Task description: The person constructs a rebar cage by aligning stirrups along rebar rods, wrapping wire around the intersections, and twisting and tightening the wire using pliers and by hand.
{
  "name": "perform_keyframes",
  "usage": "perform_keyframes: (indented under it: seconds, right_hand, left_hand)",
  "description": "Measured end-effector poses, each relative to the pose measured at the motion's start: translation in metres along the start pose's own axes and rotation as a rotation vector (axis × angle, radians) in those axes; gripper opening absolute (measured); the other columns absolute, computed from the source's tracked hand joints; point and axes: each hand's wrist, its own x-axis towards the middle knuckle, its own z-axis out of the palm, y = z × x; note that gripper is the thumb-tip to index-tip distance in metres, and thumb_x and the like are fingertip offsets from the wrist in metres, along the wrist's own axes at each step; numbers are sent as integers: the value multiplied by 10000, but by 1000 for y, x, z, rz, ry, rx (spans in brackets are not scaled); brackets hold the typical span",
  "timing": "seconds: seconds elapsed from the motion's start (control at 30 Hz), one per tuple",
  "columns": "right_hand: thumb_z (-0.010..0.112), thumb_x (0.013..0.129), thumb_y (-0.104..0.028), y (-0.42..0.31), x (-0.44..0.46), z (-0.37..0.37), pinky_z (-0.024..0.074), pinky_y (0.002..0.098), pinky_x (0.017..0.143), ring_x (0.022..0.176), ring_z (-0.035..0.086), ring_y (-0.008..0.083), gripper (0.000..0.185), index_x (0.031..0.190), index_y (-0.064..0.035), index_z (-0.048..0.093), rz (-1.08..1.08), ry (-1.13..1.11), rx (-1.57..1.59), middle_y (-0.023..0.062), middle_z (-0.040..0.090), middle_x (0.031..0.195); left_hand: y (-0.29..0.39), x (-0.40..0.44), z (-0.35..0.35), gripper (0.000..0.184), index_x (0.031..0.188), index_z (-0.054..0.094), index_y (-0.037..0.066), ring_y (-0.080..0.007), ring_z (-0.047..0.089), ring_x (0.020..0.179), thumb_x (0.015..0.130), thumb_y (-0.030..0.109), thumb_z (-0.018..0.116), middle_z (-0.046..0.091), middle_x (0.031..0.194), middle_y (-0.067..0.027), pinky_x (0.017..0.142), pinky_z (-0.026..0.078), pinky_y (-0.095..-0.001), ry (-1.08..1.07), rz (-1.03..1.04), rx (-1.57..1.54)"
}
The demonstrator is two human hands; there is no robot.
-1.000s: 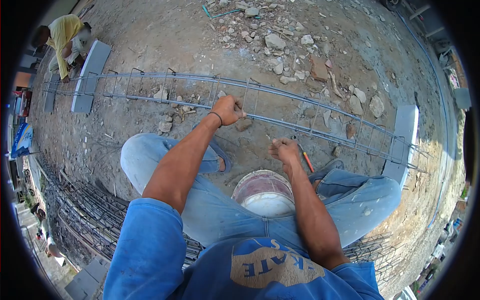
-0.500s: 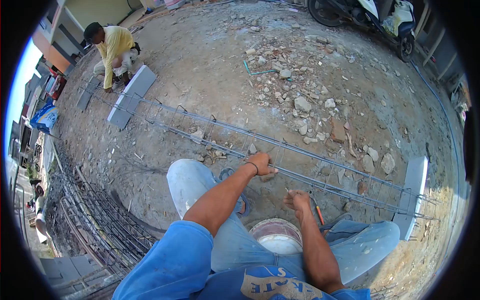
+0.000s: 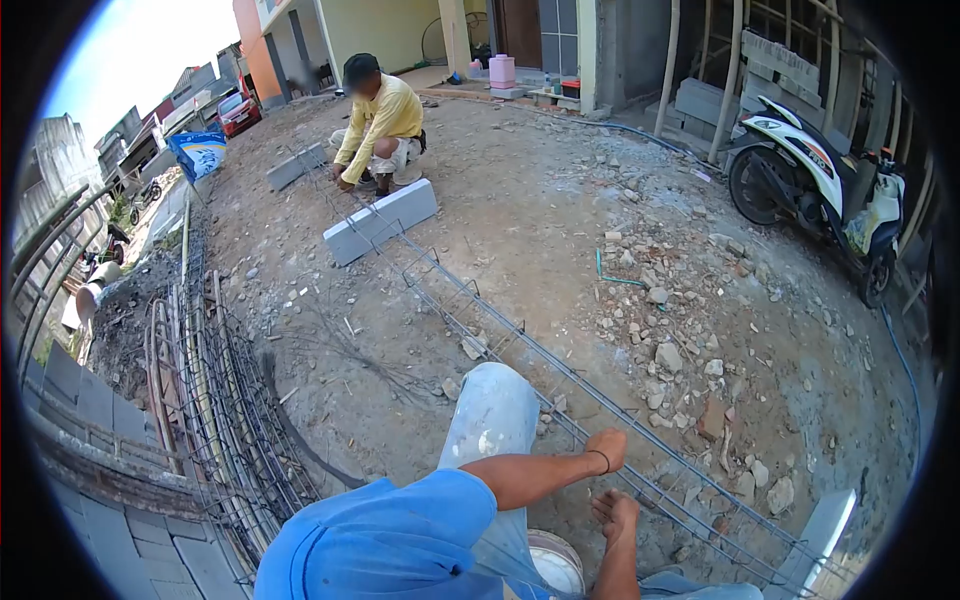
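Observation:
A long rebar cage (image 3: 551, 370) of thin steel bars and stirrups runs diagonally in front of me, propped on pale blocks. My left hand (image 3: 607, 450), a dark band at its wrist, is closed around the cage's near side. Just below it, my right hand (image 3: 615, 512) has curled fingers close to the near bars; whatever they hold is too small to make out. Between my legs is a round pale bucket (image 3: 556, 562), partly hidden. One grey block (image 3: 380, 220) supports the cage's far part, another block (image 3: 818, 540) its near right end.
A person in a yellow shirt (image 3: 392, 112) squats at the cage's far end, both hands at the bars. More rebar (image 3: 215, 420) lies in a pile on my left. Rubble (image 3: 670, 355) covers the ground to the right, below a parked scooter (image 3: 810, 165).
My view has swung left and up, showing more of the house and scooter. The left hand stays on the cage. An orange-handled tool near my right knee has left the view.

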Motion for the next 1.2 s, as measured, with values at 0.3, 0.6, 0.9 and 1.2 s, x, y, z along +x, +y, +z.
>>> perform_keyframes:
  seconds: [0.3,0.6,0.9,1.2]
  right_hand:
    - [546,1003,-191,-5,-4,-4,587,475,766,887,703,336,217,1095,-5,611,-26,25,27,185,691,1017]
    - [608,991,-207,-24,-30,-9,567,376,701,783,711,237,171,990,-38,633,-32,119,179,123,709,919]
    - [625,970,-188,-22,-31,-14,550,384,664,734,701,220,165,943,-28,649,-41,234,272,117,707,844]
    - [670,850,-144,-6,21,-49,519,453,818,882,690,375,126,865,-20,689,-218,1019,186,199,718,907]
  left_hand:
    - [22,5,0,227,957,768,-9,-380,713,1029,759,55,678,723,1064,-250,872,585,-454,-10,-41,33]
    - [-60,72,17,219,941,800,56,-213,713,714,862,253,747,762,830,-142,711,545,-373,-218,213,-76]
    - [-52,71,21,301,1002,774,25,-355,716,924,933,291,653,739,950,-224,839,536,-425,-282,239,113]
    - [29,12,-5,497,1298,616,32,-412,540,1243,846,203,731,592,1317,-263,1041,435,-481,207,573,199]
